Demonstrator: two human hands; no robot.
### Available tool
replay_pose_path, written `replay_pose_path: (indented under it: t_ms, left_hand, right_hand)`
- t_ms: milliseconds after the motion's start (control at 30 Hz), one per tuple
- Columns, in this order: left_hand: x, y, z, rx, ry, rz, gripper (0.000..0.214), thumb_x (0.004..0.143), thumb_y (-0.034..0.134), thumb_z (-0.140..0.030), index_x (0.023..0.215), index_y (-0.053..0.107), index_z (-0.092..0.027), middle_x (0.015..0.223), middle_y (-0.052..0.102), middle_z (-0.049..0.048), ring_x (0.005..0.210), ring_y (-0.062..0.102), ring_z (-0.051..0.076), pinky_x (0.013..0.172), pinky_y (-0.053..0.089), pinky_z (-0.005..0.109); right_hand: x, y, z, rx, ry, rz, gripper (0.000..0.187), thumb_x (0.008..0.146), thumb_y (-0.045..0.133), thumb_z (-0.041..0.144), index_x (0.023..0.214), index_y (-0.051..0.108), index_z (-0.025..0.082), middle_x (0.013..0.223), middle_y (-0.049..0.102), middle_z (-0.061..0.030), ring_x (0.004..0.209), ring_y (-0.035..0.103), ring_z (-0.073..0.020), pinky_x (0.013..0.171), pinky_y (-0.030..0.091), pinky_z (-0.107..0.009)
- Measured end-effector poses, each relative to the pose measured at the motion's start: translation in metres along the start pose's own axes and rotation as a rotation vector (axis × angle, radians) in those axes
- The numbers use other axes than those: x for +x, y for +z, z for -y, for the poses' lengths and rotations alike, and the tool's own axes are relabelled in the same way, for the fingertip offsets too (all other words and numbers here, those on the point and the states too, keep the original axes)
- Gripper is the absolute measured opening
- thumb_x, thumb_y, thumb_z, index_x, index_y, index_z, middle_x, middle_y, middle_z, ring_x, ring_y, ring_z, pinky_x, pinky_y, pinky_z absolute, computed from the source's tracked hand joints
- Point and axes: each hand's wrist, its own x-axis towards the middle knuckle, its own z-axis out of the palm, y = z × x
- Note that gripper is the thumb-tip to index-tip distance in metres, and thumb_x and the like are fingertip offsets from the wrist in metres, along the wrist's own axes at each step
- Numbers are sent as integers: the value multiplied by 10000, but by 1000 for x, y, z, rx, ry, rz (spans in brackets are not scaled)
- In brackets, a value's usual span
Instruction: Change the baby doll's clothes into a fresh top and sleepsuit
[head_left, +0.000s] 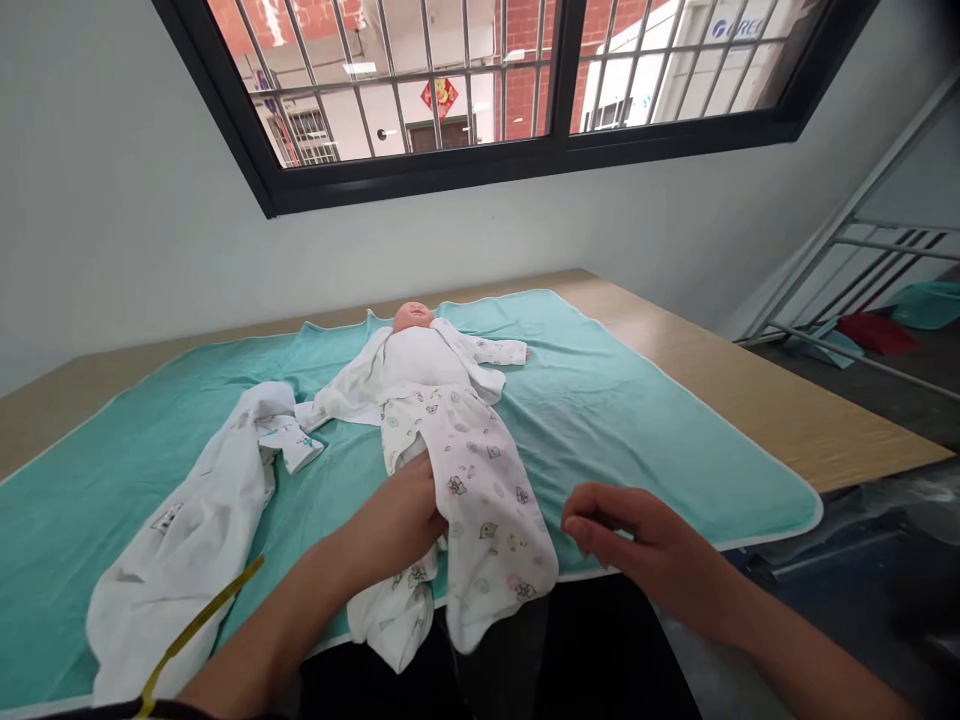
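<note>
A baby doll (415,316) lies on its back on a turquoise cloth (600,420), head toward the window. It has an open white jacket (358,376) over a white undergarment, and printed white baby pants (487,480) cover its lower body. My left hand (405,512) is at the crotch of the pants, closed on the fabric; its fingertips are hidden by the cloth. Beside the pants on the right, my right hand (637,535) hovers over the cloth edge, fingers curled together with nothing visible in them. The doll's legs are hidden.
A white baby garment (187,540) lies crumpled on the left of the cloth. The wooden table (637,320) stands against the wall below a barred window. A metal rack (840,240) stands at the right. A yellow strip (202,620) hangs near my left forearm.
</note>
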Motion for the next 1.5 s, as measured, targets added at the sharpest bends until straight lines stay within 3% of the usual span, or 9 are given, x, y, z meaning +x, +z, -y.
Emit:
replay_pose_path:
  t_ms: [67,233,333,500,733,967,1133,1300,1500]
  left_hand:
    - [-12,-11,3,54,28,-29,382,876,443,-137,1133,658,-320,1277,601,36,1186,537,243,988,476,412]
    - [-20,-25,29,-19,-197,-483,247,883,471,-213,983,686,-283,1129,672,14,1108,591,221,1007,451,384]
    - [-10,-30,50,-124,-349,-645,217,849,528,-244,1020,658,-271,1135,656,17,1099,587,218,962,472,345]
    - [18,-40,96,-107,-306,-559,333,839,550,-310,1163,590,-246,1370,493,72,1284,453,228,1005,438,362]
    - [44,-59,118,42,-162,-320,196,838,576,-367,969,613,-226,1499,365,74,1414,277,255,1169,188,428]
    - [74,-60,126,171,-305,-506,133,864,528,-347,891,581,-228,948,666,65,903,598,250,848,420,335]
    - [94,-63,147,372,-461,-532,140,899,456,-363,876,507,-235,707,575,6,679,546,214,631,354,292]
    - [98,-54,155,125,-448,-661,147,844,535,-358,789,490,-229,681,529,-40,663,503,149,641,364,256]
    - [83,-41,154,-138,-438,-729,209,790,604,-404,799,564,-200,746,566,-34,694,515,125,665,415,241]
  right_hand:
    - [13,-6,-6,-17,-2,-59,281,924,495,437,832,602,195,730,559,-3,651,497,-119,576,425,-233]
    - [85,-6,-15,-107,-130,-161,245,884,529,412,999,614,214,1004,631,-49,908,595,-185,764,515,-328]
    - [141,3,-20,-192,-297,-174,327,874,555,403,1141,578,215,1212,581,-90,1111,543,-231,894,494,-395]
    - [209,17,-23,-472,-505,-7,457,762,706,481,1104,594,199,1415,438,-120,1306,369,-312,1037,369,-485]
    - [232,13,-16,-746,-601,42,177,865,616,358,872,602,182,1298,524,-103,1092,519,-265,877,426,-386]
    - [262,12,-6,-956,-491,-91,225,957,454,363,961,564,167,865,656,-90,783,590,-230,677,352,-307]
    - [289,22,-20,-802,-362,-256,213,934,474,396,962,558,202,778,649,-49,722,571,-220,628,302,-288]
    - [304,25,-47,-399,-235,-385,222,845,552,440,823,521,221,695,558,17,676,495,-179,617,300,-272]
    - [298,27,-63,-77,-287,-314,297,733,667,468,757,525,209,720,533,36,703,477,-149,656,363,-275]
